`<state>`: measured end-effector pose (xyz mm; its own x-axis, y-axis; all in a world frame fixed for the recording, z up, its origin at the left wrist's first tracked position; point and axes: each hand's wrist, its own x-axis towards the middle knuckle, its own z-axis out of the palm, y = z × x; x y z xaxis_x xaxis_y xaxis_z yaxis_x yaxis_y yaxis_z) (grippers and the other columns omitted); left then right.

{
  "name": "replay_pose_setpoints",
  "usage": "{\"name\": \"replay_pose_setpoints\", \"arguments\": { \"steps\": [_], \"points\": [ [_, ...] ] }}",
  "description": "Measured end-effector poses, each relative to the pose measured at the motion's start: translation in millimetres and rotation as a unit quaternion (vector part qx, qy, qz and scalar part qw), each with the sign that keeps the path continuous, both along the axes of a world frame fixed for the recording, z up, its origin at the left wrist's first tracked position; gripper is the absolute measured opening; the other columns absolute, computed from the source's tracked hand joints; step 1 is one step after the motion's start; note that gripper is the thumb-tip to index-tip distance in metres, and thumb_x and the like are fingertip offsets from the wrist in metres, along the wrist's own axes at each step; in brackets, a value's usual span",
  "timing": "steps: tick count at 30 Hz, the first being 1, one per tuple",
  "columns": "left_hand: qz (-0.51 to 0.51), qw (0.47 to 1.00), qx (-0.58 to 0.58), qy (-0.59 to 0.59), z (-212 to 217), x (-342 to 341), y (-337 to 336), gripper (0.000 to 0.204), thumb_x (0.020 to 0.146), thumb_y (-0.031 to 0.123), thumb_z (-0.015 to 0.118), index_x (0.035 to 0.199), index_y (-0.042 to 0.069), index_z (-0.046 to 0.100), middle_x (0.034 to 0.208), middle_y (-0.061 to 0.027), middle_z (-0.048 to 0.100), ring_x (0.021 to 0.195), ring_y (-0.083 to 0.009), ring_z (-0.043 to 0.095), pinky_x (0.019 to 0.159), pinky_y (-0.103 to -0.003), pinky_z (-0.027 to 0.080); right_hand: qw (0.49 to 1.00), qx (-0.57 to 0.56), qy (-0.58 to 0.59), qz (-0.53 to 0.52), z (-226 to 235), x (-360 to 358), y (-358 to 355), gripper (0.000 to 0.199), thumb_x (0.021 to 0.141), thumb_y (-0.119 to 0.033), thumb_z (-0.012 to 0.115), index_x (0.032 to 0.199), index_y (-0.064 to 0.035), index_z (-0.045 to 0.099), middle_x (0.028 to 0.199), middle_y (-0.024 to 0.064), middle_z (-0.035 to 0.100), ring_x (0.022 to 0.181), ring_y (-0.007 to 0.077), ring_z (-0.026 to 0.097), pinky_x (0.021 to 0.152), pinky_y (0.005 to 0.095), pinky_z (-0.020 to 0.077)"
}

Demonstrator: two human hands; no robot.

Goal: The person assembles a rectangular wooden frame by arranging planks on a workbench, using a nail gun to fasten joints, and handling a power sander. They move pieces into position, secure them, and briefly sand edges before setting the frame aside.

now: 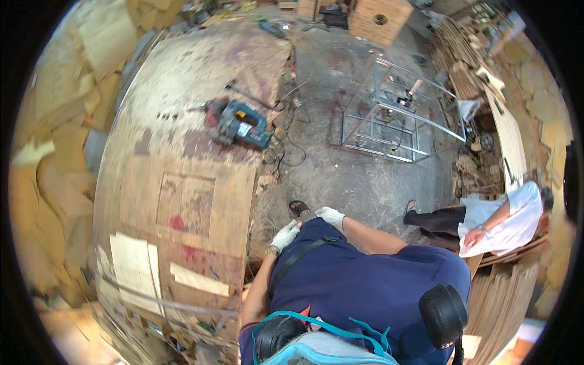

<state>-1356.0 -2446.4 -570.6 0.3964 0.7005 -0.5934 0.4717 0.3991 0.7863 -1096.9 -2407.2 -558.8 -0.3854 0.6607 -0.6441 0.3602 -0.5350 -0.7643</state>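
Scuffed brown wood gets us going: a broad table (140,204), with everything placed by it. Out to its right, well apart, stands an open metal frame (378,152) of silvery bars; off to the right of the table's near half, a co-worker (517,216) in pale top and dark trousers. Close beside the table's near right edge comes the wearer's navy clothing (365,274), and that's where the action is! Beyond the table's far right corner, a wooden box (370,25) with a round hole. On the table's near end, a pale sheet (135,264); by its right edge, a blue-and-red power tool (243,126). And now the white-gloved hands, just off that right edge: left hand (285,236) nearer the table, right hand (330,216) farther out, both at the navy clothing. Fingers bend inward, but clamped on cloth or merely resting? Cannot tell.
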Motion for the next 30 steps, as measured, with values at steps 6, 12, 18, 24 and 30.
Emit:
{"name": "replay_pose_setpoints", "arguments": {
  "steps": [6, 12, 18, 24, 30],
  "points": [
    [-0.028, 0.996, -0.058, -0.056, -62, 20, 35, 0.087, 0.099, 0.068, 0.048, 0.148, -0.004, 0.048, 0.155, -0.0233, 0.047, 0.146, -0.0332, 0.043, 0.119, -0.036, 0.032, 0.978, -0.043, -0.124, -0.160, 31, 82, 72, 0.037, 0.091, -0.035, 0.067, 0.092, 0.0004, 0.075, 0.081, 0.0086, 0.071, 0.069, 0.0204, 0.066, 0.063, 0.0355, 0.0513],
    [-0.042, 0.998, 0.015, 0.052, -25, 55, 60, 0.064, 0.102, 0.048, 0.055, 0.142, -0.002, 0.055, 0.139, -0.0159, 0.062, 0.129, -0.0241, 0.056, 0.110, -0.033, 0.041, 0.939, 0.080, -0.088, -0.323, 66, 95, 139, 0.033, 0.098, -0.030, 0.057, 0.089, -0.0020, 0.070, 0.073, 0.0029, 0.062, 0.066, 0.0132, 0.059, 0.062, 0.0312, 0.0482],
    [0.161, 0.975, 0.114, -0.107, 100, 74, 132, 0.055, 0.105, 0.035, 0.060, 0.144, -0.002, 0.053, 0.128, -0.0109, 0.067, 0.112, -0.0173, 0.062, 0.099, -0.030, 0.048, 0.888, 0.274, -0.043, -0.367, 108, 52, 165, 0.037, 0.096, -0.020, 0.065, 0.126, 0.0010, 0.066, 0.098, 0.0033, 0.068, 0.079, 0.0104, 0.058, 0.067, 0.0276, 0.0486],
    [0.328, 0.878, 0.293, -0.189, 217, 41, 151, 0.034, 0.097, 0.017, 0.072, 0.126, 0.000, 0.062, 0.108, -0.0066, 0.066, 0.097, -0.0156, 0.063, 0.088, -0.031, 0.051, 0.891, 0.105, 0.192, -0.398, 166, -19, 165, 0.036, 0.096, -0.020, 0.065, 0.125, 0.0017, 0.063, 0.098, 0.0074, 0.071, 0.078, 0.0178, 0.066, 0.070, 0.0303, 0.0535],
    [0.109, 0.739, 0.657, 0.101, 243, 15, 123, 0.044, 0.068, 0.027, 0.093, 0.105, 0.013, 0.073, 0.106, -0.0123, 0.064, 0.095, -0.0339, 0.061, 0.084, -0.044, 0.049, 0.827, -0.056, 0.366, -0.423, 219, -58, 119, 0.029, 0.099, -0.022, 0.063, 0.121, -0.0023, 0.062, 0.105, 0.0123, 0.069, 0.085, 0.0227, 0.067, 0.073, 0.0366, 0.0570]
  ]
}}
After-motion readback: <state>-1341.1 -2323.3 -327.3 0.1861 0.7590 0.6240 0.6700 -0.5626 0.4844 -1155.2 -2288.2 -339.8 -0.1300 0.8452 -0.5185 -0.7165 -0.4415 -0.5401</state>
